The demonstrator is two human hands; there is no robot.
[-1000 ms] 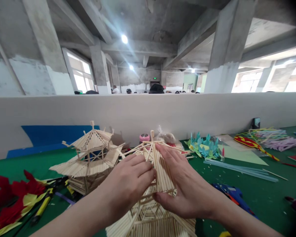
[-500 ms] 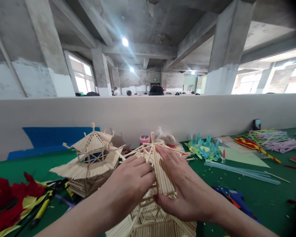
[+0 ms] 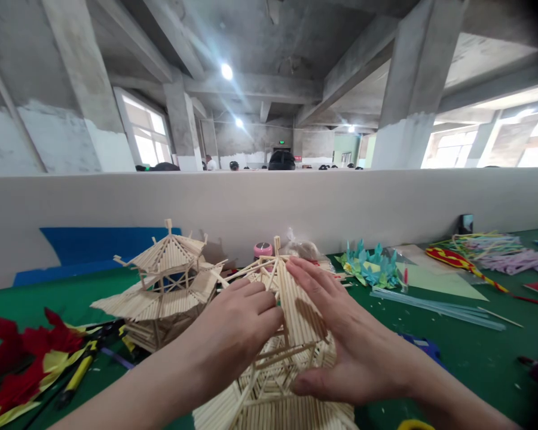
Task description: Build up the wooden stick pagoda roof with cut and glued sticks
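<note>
A tiered pavilion model of pale wooden sticks [image 3: 301, 316] stands in front of me, its roof partly covered by a panel of sticks laid side by side. My left hand [image 3: 246, 316] has its fingers curled at the left edge of that panel, on the roof frame; the fingertips are hidden behind the hand. Over the panel's right side, my right hand [image 3: 341, 340] is spread, fingers along the upper edge and thumb apart near the lower tier. A similar finished-looking stick pavilion [image 3: 168, 263] stands to the left.
Red and yellow crepe paper [image 3: 27, 358] and a yellow-handled tool [image 3: 78, 373] lie at left. On the green table are a turquoise paper craft [image 3: 372, 266], clear glue sticks [image 3: 434, 307] and a blue glue gun [image 3: 424, 346]. A white partition [image 3: 269, 203] runs behind.
My right hand has opened, its thumb moving down and away from the panel's lower edge. The panel's lower end now reaches slightly farther right. My left hand stays nearly in place.
</note>
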